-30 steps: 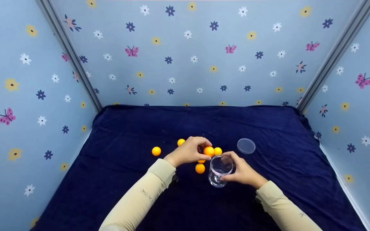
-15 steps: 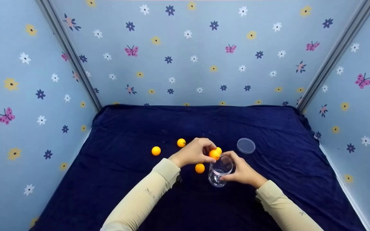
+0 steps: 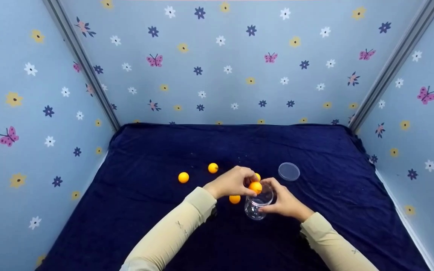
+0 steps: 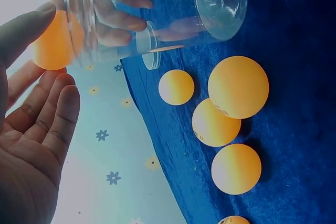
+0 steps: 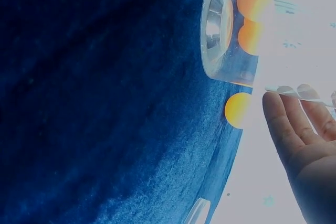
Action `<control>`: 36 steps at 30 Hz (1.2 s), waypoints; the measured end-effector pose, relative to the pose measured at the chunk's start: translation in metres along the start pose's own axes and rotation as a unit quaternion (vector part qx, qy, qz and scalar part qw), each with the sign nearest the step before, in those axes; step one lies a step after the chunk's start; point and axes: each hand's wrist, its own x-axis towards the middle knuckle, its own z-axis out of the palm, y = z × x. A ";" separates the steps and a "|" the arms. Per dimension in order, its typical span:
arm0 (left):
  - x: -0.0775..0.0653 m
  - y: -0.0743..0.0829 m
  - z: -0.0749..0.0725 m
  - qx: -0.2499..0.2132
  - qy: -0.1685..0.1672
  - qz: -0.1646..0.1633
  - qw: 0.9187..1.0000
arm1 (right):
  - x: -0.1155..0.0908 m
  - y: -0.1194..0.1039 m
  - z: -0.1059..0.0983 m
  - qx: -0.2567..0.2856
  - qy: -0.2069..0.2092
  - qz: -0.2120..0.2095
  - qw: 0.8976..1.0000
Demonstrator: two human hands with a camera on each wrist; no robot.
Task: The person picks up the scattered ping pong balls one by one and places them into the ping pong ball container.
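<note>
Between thumb and fingertips my left hand (image 3: 232, 183) pinches an orange ping-pong ball (image 3: 255, 188), right at the mouth of a clear plastic jar (image 3: 254, 211). In the left wrist view that ball (image 4: 52, 45) partly shows through the jar's rim. My right hand (image 3: 288, 201) grips the jar around its side, mouth up, thumb toward me. No ball shows inside the jar (image 4: 223, 6) in the left wrist view. More orange balls lie on the cloth around the hands, one (image 3: 234, 199) just below the left hand and another (image 3: 258, 176) partly hidden behind its fingers.
A round clear lid (image 3: 288, 171) lies flat on the dark blue cloth (image 3: 333, 169), beyond the right hand. Two more balls, one at far left (image 3: 183, 177) and one farther back (image 3: 213, 168), rest apart. Flower-patterned walls (image 3: 220, 86) enclose the back and sides.
My left hand has carried the pinched ball rightward and slightly toward me, from beside the jar to its mouth. The right hand and jar have stayed in place.
</note>
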 end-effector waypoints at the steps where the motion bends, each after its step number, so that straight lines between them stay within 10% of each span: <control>1: 0.001 0.001 0.001 0.005 -0.003 0.000 1.000 | 0.000 0.000 0.000 0.000 0.001 -0.002 1.000; 36: 0.008 0.005 0.008 0.091 -0.031 0.011 0.995 | -0.001 0.003 0.000 0.008 0.002 -0.004 1.000</control>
